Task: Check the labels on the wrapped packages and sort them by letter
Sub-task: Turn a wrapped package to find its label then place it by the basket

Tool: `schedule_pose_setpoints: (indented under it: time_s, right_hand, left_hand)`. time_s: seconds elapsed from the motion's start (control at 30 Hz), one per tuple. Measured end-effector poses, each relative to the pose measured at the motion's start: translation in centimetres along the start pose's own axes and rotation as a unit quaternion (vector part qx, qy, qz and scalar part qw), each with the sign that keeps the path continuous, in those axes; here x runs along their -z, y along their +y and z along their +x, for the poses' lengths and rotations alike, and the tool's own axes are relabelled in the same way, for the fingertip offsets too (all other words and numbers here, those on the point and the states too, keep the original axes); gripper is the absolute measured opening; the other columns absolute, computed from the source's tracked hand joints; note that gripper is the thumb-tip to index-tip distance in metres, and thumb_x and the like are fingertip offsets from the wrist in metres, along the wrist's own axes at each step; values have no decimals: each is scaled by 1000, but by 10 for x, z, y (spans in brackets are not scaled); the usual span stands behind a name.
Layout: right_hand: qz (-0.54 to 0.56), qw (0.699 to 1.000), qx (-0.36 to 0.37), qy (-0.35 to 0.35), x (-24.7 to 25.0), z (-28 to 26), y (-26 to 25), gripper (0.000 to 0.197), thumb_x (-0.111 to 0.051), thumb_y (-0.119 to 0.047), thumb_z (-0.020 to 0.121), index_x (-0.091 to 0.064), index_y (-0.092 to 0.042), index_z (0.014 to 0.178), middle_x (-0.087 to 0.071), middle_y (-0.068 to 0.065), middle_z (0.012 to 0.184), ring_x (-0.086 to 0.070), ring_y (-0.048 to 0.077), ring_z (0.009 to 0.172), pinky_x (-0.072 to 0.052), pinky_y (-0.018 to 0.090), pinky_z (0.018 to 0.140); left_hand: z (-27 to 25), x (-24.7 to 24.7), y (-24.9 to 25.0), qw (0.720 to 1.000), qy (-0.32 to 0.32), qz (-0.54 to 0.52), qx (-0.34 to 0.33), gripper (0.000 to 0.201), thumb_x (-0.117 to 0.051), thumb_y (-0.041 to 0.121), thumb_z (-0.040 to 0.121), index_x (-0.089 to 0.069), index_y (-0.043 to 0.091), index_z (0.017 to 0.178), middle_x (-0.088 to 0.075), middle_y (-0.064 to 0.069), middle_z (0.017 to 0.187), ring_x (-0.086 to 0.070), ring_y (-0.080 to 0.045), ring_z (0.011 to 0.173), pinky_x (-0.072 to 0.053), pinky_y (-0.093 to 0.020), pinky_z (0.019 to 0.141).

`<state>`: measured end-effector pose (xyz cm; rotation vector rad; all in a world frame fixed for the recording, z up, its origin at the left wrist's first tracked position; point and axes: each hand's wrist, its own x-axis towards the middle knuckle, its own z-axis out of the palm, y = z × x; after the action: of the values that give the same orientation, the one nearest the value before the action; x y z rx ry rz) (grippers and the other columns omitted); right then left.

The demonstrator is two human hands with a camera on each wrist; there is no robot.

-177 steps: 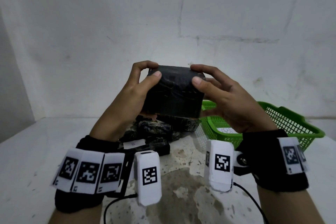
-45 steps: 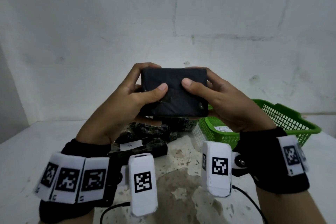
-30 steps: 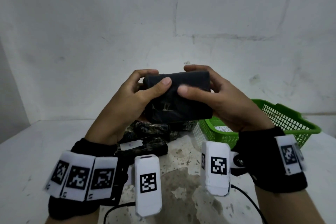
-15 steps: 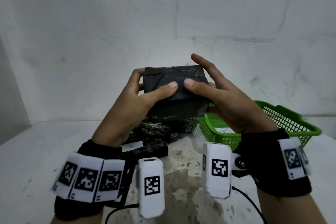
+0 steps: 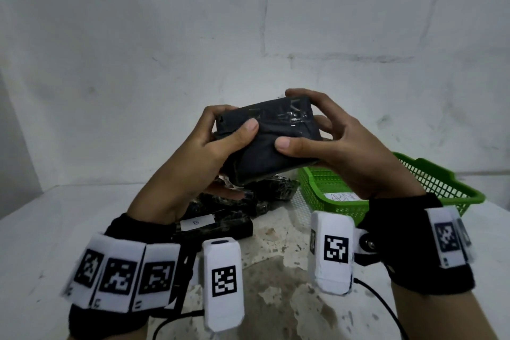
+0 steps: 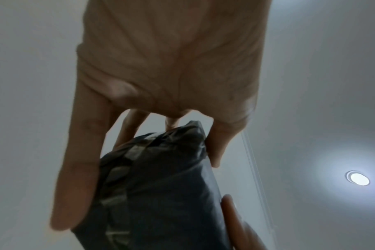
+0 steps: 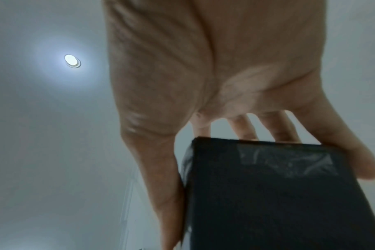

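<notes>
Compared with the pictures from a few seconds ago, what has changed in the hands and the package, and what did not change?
Both the left hand and the right hand keep hold of the black package and have turned it over several times. Now it lies tilted, its taped side up and its right end higher. No label shows on it. The pile of packages, the one labelled B and the green basket stayed in place.

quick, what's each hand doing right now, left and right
Left hand: grips the left end of the black wrapped package, raised above the pile.
Right hand: grips the same package's right end, thumb on its near face.
</notes>
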<state>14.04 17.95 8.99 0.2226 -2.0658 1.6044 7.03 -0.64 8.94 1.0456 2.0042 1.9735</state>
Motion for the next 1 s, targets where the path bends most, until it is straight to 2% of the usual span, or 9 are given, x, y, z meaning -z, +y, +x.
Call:
schedule_pose_setpoints:
  time_s: [0.07, 0.17, 0.27, 0.4, 0.57, 0.67, 0.77, 0.87, 1.0]
  right_hand:
    - [-10, 1000, -12, -11, -1, 0, -1, 63, -87, -33, 63, -61, -48, 119, -68, -4, 120, -71, 21, 104, -59, 46, 84]
    - [15, 999, -36, -29, -2, -2, -3, 54, -79, -38, 66, -63, -41, 118, -66, -7, 121, -70, 19, 104, -61, 47, 69]
    - [23, 999, -23, -25, -2, -3, -4, 53, -76, -35, 65, -65, -36, 117, -67, -5, 120, -71, 16, 100, -60, 41, 65]
    - [27, 999, -26, -19, -3, -2, -5, 47, -69, -40, 70, -66, -33, 117, -71, -4, 103, -70, 10, 89, -57, 33, 64]
    - [20, 999, -21, -14, -1, -2, -3, 45, -71, -43, 69, -68, -35, 113, -68, 3, 118, -68, 19, 106, -60, 50, 77]
    - [18, 999, -27, -15, -4, -3, -5, 45, -70, -46, 68, -68, -34, 112, -68, -2, 116, -66, 15, 106, -60, 46, 72]
    - [12, 1000, -26, -9, -5, -2, -5, 38, -78, -44, 73, -68, -33, 108, -67, -4, 117, -66, 12, 97, -58, 51, 76]
    - [15, 1000, -12, -7, -4, -2, -4, 35, -74, -35, 74, -67, -34, 108, -64, -4, 120, -68, 15, 93, -58, 48, 74]
    - [36, 999, -17, -1, -3, 1, -3, 52, -74, -39, 73, -60, -42, 123, -67, -4, 118, -71, 12, 98, -59, 35, 72]
  left_hand:
    - [-1, 2, 1, 1000, 0, -5, 1, 43, -63, 48, 72, -55, 34, 112, -70, 14, 89, -73, -15, 80, -61, -43, 61]
    - [-1, 6, 2, 1000, 8, -8, -5, 52, -67, 44, 67, -54, 33, 116, -64, 2, 109, -72, -18, 89, -61, -46, 65]
    - [0, 7, 0, 1000, 6, -4, -1, 58, -68, 42, 66, -53, 30, 121, -59, -1, 118, -69, -18, 95, -61, -45, 67]
    - [2, 7, -3, 1000, 5, 4, -15, 59, -69, 45, 63, -54, 34, 119, -59, 4, 117, -70, -10, 89, -60, -36, 63]
    - [3, 6, -2, 1000, 11, -4, -20, 41, -55, 53, 77, -56, 35, 114, -62, 15, 93, -66, -1, 77, -54, -23, 55]
    - [3, 7, -3, 999, 16, -3, -27, 44, -60, 48, 74, -54, 35, 116, -62, 11, 106, -68, -3, 81, -53, -23, 54]
    - [4, 7, -5, 1000, 15, 10, -25, 62, -69, 53, 68, -48, 39, 125, -61, 13, 118, -68, -2, 93, -56, -28, 66]
    - [6, 6, -6, 1000, 9, -2, 4, 57, -68, 61, 70, -58, 32, 118, -68, 10, 108, -69, -3, 92, -56, -35, 83]
    - [6, 9, -6, 1000, 7, -15, -5, 48, -70, 47, 72, -61, 26, 115, -72, 5, 101, -71, -10, 91, -56, -33, 75]
